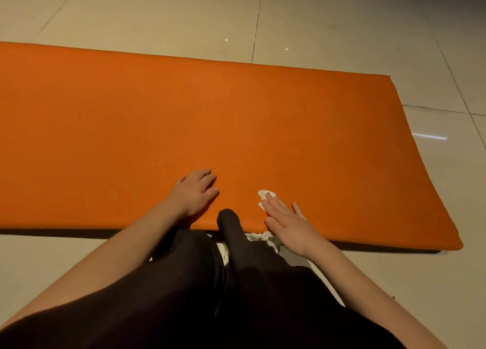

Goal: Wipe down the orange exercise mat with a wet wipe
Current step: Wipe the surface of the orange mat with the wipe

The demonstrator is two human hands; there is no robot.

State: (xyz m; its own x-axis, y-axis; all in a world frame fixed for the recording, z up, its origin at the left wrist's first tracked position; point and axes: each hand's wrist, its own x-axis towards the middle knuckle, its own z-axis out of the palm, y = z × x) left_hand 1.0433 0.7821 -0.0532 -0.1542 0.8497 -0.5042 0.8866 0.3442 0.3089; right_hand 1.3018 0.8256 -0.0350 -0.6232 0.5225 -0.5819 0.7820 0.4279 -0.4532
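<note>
On orange mat (184, 112): right grip (286, 222) released, flat, pressing wet wipe (264, 193); left grip (196, 192) released, resting.

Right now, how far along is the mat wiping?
Done: nothing shows for certain; the mat looks evenly dull, with no wet streaks to mark a wiped patch. In hand: the right hand presses the wipe flat on the mat near its near edge, while the left hand rests flat beside it. Left: seemingly the wide stretch toward the far edge and to either side.
</note>
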